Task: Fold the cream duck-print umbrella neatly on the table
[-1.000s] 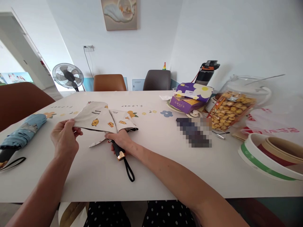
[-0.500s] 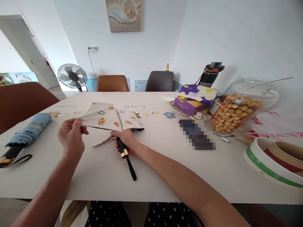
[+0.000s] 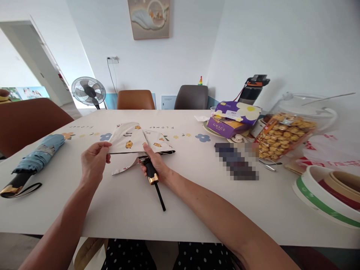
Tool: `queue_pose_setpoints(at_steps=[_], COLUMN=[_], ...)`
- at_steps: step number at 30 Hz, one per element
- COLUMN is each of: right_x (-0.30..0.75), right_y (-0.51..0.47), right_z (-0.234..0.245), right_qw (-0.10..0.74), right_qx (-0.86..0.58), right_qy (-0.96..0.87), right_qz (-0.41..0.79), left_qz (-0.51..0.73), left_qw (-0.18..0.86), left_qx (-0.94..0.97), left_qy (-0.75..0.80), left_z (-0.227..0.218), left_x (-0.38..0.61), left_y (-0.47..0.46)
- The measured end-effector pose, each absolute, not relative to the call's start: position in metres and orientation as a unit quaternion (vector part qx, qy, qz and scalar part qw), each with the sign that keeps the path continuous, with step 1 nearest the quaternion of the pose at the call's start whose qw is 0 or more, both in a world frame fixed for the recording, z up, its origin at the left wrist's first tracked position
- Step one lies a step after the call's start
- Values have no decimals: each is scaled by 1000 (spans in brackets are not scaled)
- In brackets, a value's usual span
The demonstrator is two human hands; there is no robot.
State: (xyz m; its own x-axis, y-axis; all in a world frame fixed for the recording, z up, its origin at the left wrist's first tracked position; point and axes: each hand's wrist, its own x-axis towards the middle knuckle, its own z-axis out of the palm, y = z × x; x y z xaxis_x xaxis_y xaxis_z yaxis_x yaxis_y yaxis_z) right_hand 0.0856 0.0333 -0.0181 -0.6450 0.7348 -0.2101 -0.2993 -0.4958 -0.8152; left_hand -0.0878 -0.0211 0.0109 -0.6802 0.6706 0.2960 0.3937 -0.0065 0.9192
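Note:
A cream folding umbrella [image 3: 128, 135] with small yellow-orange cartoon prints is held just over the table, its canopy loose and partly spread. My left hand [image 3: 95, 159] pinches the left corner of one canopy panel. Around the upper part of the black and gold handle wraps my right hand [image 3: 154, 159], its thumb pressing on the lower edge of the cloth. A black wrist strap [image 3: 160, 197] dangles from the handle's end. One narrow cloth flap hangs down between the hands. On the far left lies a rolled blue umbrella [image 3: 41, 153] with a black and gold handle.
The white table [image 3: 112, 215] carries a purple box [image 3: 222, 125], a black bottle [image 3: 250, 92], a clear jar of snacks [image 3: 285, 131], a blurred-out dark object [image 3: 237, 161] and large tape rolls [image 3: 312, 198] on the right. Chairs and a fan [image 3: 89, 92] stand beyond.
My left hand has moved right, drawing the panel corner closer to the handle. My right thumb has shifted up onto the cloth. The whole view has moved slightly.

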Motion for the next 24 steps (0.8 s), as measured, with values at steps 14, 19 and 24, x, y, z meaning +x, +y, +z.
queue_pose_setpoints(at_steps=[14,19,24], right_x=[83,84,86], right_y=[22,21,22], right_z=[-14,-14,-12], right_qw=[295,294,275], right_qx=[-342,-317,-314], right_qy=[-479,-489,-478], right_qz=[752,758,773], left_qz=[-2,-49,15], left_qw=[3,-16,-7], left_qx=[569,623,646], left_qy=[822,780,764], left_z=[-2,-11,-14], left_x=[-81,-71,-66], left_y=[-9,4,17])
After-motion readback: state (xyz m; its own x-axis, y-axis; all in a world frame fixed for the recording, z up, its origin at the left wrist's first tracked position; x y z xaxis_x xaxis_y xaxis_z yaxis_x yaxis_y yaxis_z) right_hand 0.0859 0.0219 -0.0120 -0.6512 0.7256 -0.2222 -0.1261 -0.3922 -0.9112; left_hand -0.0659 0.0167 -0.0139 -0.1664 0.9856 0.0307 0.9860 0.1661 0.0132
